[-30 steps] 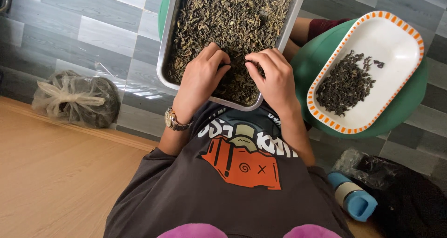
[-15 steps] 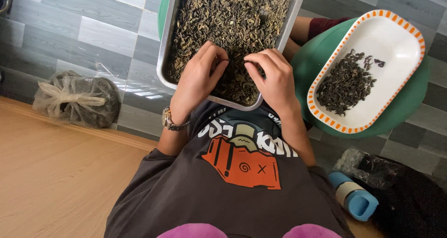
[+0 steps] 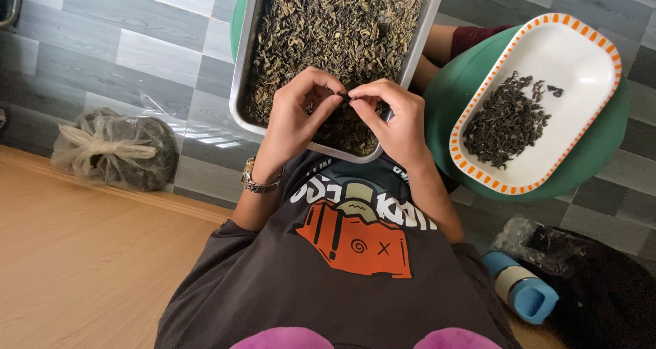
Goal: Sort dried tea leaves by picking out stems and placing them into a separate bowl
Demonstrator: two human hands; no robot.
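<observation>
Over the near end of the metal tray [image 3: 247, 82], a small dark leaf piece [image 3: 346, 97] is pinched between the fingertips of both hands, which meet just above the dried leaves [image 3: 342, 21] that fill the tray. The left hand [image 3: 301, 110] is curled, its thumb and forefinger closed together on the piece; a metal wristwatch [image 3: 258, 182] is worn on that wrist. The right hand [image 3: 393, 117] is held the same way, thumb and forefinger clamped on the other end of the same piece, though how much of it is gripped can hardly be made out at this size. The tray is seen resting partly on a green stool [image 3: 238, 11].

Well to the right, a white oval dish with an orange-dashed rim [image 3: 581, 55] is set on a second green stool [image 3: 451, 89], and a small heap of darker sorted leaves [image 3: 506, 123] lies in it. A tied clear plastic bag [image 3: 113, 151] lies on the grey tiled floor [image 3: 123, 42] to the left. A blue-capped flask [image 3: 523, 291] lies at the lower right, beside a dark bag [image 3: 601, 287].
</observation>
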